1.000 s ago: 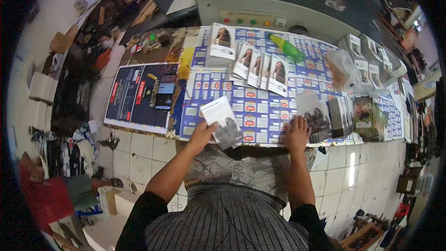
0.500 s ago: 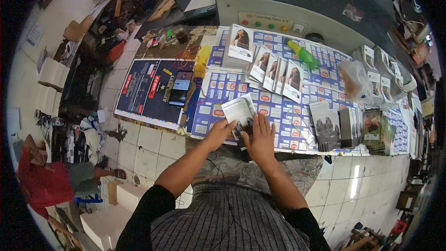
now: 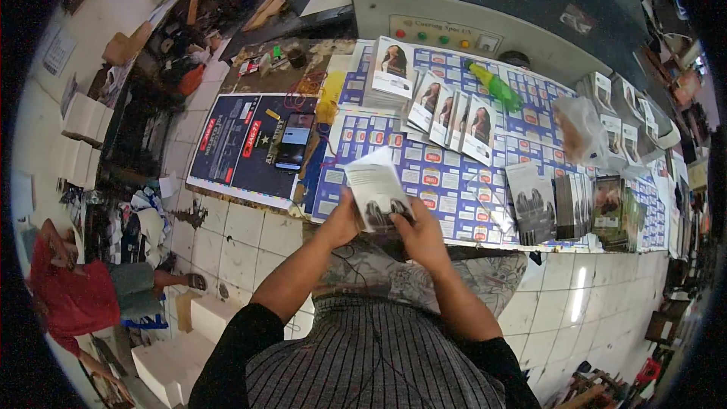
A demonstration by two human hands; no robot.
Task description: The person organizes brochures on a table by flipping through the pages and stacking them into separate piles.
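Observation:
Above the table's near edge I hold a white and grey printed leaflet (image 3: 375, 182) between both hands. It has text on its upper part and dark pictures lower down; whether it is one piece or several, I cannot tell. My left hand (image 3: 341, 220) grips its left edge, fingers partly hidden behind it. At the lower right corner, my right hand (image 3: 422, 238) has its thumb on the front. Farther off lie a neat stack of printed leaflets (image 3: 391, 68) and a fanned row of similar leaflets (image 3: 447, 117).
Blue printed sheets (image 3: 454, 208) cover the table. On the right are grey leaflet stacks (image 3: 531, 201) and a clear plastic bag (image 3: 583, 132). A green bottle (image 3: 496, 87) lies behind; a phone (image 3: 295, 140) lies left. A machine (image 3: 424, 15) stands beyond; a person in red (image 3: 72, 299) is far left.
Both hands have drawn the leaflet nearer to me and slightly left, and it stands more upright. My right fingers have moved from lying over its right side to gripping the lower right corner.

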